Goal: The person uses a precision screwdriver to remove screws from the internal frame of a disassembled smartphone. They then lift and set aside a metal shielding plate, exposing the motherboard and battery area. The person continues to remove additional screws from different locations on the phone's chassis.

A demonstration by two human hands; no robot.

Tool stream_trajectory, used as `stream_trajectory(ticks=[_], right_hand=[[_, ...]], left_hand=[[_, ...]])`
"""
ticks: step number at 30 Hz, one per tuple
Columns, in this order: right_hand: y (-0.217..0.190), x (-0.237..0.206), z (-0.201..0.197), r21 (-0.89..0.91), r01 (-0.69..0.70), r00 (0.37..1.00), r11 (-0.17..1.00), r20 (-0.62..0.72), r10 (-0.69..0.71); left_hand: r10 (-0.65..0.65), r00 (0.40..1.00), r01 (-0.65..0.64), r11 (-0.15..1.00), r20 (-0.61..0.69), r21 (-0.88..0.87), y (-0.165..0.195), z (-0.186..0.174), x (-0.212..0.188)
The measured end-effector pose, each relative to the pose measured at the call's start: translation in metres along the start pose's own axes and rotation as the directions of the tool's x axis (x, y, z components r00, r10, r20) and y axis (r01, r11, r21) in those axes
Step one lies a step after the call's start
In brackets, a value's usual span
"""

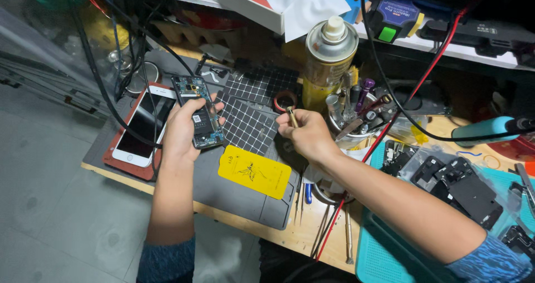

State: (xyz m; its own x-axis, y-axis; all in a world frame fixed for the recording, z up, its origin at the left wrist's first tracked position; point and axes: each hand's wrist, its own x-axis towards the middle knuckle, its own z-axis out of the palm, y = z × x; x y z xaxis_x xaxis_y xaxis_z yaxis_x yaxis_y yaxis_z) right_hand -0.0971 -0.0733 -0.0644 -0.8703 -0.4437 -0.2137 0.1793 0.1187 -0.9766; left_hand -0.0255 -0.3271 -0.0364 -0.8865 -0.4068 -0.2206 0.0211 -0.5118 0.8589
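Head view: yellow card [254, 172] flat on the grey mat [223, 194], white box [245, 4] on the shelf. Round cup [356, 129] bristles with tools beside the spray can [329, 60]. Left hand [181, 129] grips the opened phone [199, 113], circuitry showing; right hand [304, 135] pinches a brass-tipped screwdriver [292, 115] above the worktop [301, 235].

You look down on a wooden desk [312, 235] with a dark grey mat [228, 196] on top. At the left of the frame the floor [50, 194] is smooth and grey. Along the top runs a white shelf [473, 51]. The light is soft and dim.
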Motion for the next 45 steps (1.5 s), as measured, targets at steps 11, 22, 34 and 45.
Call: stream_trajectory(ticks=[11,22,34,45], right_hand=[[0.0,0.006,-0.002,0.124,-0.103,0.995,0.987,0.011,0.102],[-0.054,-0.014,0.008,0.185,0.142,0.987,0.972,-0.105,-0.125],[-0.11,-0.097,-0.032,0.196,0.297,0.954,0.935,-0.091,-0.284],[-0.084,-0.192,-0.126,0.201,0.283,0.922,0.938,-0.324,-0.209]], left_hand=[[0.041,0.996,-0.039,0.999,0.075,-0.037,0.007,0.025,0.008],[0.141,0.975,-0.135,0.99,0.172,-0.05,0.037,0.052,-0.016],[0.102,0.913,-0.043,0.987,0.394,-0.155,0.066,0.068,-0.093],[-0.023,0.818,0.16,0.969,0.574,-0.189,0.015,0.117,-0.169]])
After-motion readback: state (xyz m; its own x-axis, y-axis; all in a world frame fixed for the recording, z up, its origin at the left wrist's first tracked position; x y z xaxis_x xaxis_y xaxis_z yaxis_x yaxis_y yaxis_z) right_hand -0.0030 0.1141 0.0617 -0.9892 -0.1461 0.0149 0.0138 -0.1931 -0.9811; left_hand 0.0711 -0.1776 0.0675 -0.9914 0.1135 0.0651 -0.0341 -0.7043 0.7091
